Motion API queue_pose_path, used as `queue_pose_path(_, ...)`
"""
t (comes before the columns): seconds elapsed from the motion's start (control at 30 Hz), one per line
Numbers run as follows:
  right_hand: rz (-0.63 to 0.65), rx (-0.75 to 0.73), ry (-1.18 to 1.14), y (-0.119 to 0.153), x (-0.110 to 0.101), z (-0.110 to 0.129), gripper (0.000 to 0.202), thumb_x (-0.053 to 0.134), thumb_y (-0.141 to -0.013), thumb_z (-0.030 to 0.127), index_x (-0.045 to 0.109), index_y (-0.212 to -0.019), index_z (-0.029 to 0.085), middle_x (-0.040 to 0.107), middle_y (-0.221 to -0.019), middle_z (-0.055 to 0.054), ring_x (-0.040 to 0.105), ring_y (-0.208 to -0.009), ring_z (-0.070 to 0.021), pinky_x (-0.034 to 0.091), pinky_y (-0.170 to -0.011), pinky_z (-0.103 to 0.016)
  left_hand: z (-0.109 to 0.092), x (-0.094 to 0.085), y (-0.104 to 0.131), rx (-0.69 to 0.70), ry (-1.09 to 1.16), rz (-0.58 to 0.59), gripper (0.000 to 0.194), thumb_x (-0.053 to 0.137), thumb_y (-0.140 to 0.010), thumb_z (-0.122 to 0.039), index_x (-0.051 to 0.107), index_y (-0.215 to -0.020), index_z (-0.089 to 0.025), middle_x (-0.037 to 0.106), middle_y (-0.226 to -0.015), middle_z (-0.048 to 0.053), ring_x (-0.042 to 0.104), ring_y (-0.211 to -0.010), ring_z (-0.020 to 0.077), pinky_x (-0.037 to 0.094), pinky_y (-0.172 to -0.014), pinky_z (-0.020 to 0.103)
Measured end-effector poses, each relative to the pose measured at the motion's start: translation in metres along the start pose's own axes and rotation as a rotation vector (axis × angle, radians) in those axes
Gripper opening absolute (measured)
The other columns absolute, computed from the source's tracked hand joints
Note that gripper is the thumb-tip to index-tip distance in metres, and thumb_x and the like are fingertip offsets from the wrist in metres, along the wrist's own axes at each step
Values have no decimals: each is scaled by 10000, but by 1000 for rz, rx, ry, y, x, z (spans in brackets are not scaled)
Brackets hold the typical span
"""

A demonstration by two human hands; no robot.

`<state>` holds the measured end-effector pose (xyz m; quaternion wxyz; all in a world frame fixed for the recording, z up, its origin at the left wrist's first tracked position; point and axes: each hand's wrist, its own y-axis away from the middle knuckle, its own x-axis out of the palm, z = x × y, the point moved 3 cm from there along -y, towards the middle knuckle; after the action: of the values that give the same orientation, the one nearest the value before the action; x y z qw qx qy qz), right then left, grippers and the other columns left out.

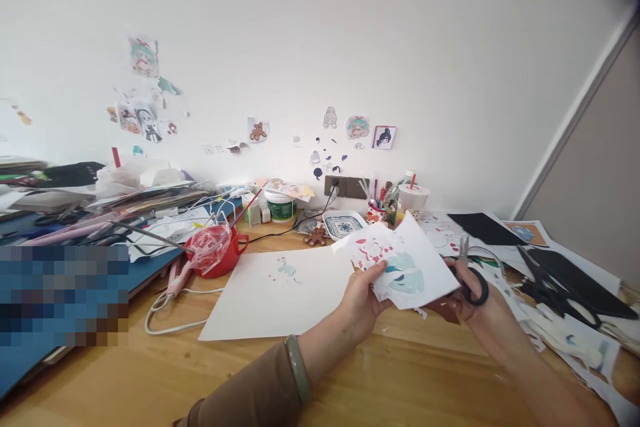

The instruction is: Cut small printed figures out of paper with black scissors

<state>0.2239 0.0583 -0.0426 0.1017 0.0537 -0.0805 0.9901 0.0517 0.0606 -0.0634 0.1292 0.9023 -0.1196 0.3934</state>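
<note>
My left hand [363,297] pinches a white sheet of paper [430,260] with turquoise and red printed shapes, thumb on top. The paper is tilted above the table, with cut, uneven edges. My right hand [475,310] is closed around small scissors [479,285] with dark handles, their metal blades pointing up and away. Its fingers are beside the paper's right edge; whether they also grip it is hidden. Beneath and to the left lies a large white sheet [250,307] bearing small turquoise and red pieces.
Left of the large sheet stand a red mug [215,260] with plastic wrap and a looped white cable [150,320]. A patterned dish [345,223] and a pen cup [377,213] stand behind. Larger black scissors [555,290] and paper scraps [565,333] lie at right.
</note>
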Motion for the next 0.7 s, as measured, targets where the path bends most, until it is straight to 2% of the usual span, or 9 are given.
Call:
queue_pose_path(0.07, 30, 45, -35, 3, 9, -6, 337, 559, -693, 502, 608, -857, 212, 581, -588, 0, 530, -504, -155, 361, -351, -205, -4, -4, -2, 43, 59, -45, 336, 614, -673, -304, 569, -986, -191, 609, -1050, 61, 547, -979, 230, 480, -710, 303)
queue_pose_path(0.17, 74, 62, -43, 12, 24, -9, 367, 613, -638, 509, 591, -837, 201, 592, -653, -11, 548, -590, -167, 372, -399, -203, -7, -7, -4, 89, 95, -28, 357, 607, -686, -326, 548, -1018, -208, 585, -1097, 46, 514, -1035, 222, 475, -754, 307)
queue_pose_path(0.27, 91, 10, 46, 23, 36, -1, 356, 677, -605, 431, 587, -862, 201, 572, -592, 8, 539, -600, -175, 390, -462, -228, -5, -7, -4, 89, 94, 12, 375, 593, -701, -342, 529, -1053, -229, 573, -1117, 36, 504, -1051, 217, 469, -783, 316)
queue_pose_path(0.33, 88, -16, 78, 29, 41, 5, 362, 693, -606, 371, 584, -912, 213, 581, -626, 19, 531, -598, -167, 398, -499, -243, -2, -5, -2, 81, 76, 43, 380, 581, -712, -352, 522, -1067, -231, 564, -1132, 37, 498, -1059, 220, 467, -793, 322)
queue_pose_path(0.53, 23, -2, 92, 29, 35, 8, 269, 708, -596, 315, 582, -800, 191, 541, -551, 36, 470, -508, -122, 358, -444, -221, 0, -5, -2, 67, 39, 47, 357, 577, -717, -359, 535, -1044, -223, 572, -1120, 43, 505, -1050, 223, 466, -797, 326)
queue_pose_path(0.7, 26, 17, 102, 27, 31, 5, 305, 721, -577, 298, 574, -825, 200, 561, -600, 36, 489, -539, -126, 368, -460, -214, 0, -6, -3, 67, 46, 65, 360, 580, -716, -355, 535, -1049, -225, 562, -1133, 41, 498, -1056, 221, 469, -790, 316)
